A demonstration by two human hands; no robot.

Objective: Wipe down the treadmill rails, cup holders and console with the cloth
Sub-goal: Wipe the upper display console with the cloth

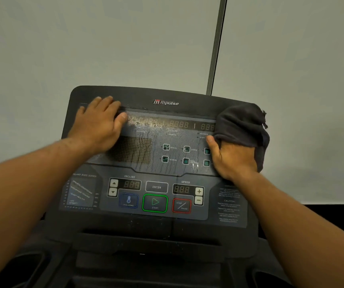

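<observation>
The black treadmill console (pixel 162 140) fills the middle of the head view, its display panel smeared with wet streaks. My right hand (pixel 233 159) presses a dark grey cloth (pixel 241 125) against the console's upper right corner, fingers wrapped in the fabric. My left hand (pixel 98 123) lies flat on the upper left of the console, fingers spread over the top edge of the display, holding nothing. Two dark cup holders sit low down, the left cup holder (pixel 27 267) and the right cup holder (pixel 270 277), both partly cut off by the frame.
Buttons for incline, enter, speed, start (pixel 155 203) and stop (pixel 181 205) lie on the lower panel. A pale wall stands close behind the console, with a grey vertical strip (pixel 216 46) running down it. A black floor edge shows at the right.
</observation>
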